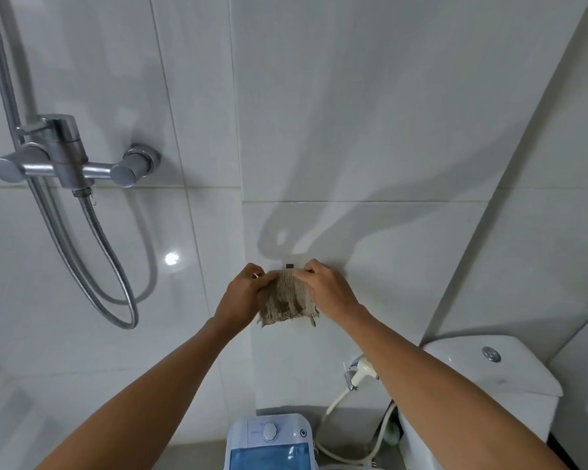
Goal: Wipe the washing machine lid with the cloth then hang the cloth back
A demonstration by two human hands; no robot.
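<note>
A frayed beige cloth (288, 300) hangs against the white tiled wall just below a small dark hook (289, 265). My left hand (243, 295) grips the cloth's upper left edge and my right hand (326, 290) grips its upper right edge, both raised in front of the wall. The cloth's top sits at the hook; whether it is caught on the hook I cannot tell. Far below, at the bottom edge, stands the small washing machine (270, 442) with a white dial panel and a translucent blue lid (269, 457).
A steel shower mixer (68, 161) with a looping metal hose (116, 283) is mounted at the left. A white toilet cistern (489, 364) stands at the right, with a bidet sprayer (362, 371) and its hose between it and the machine.
</note>
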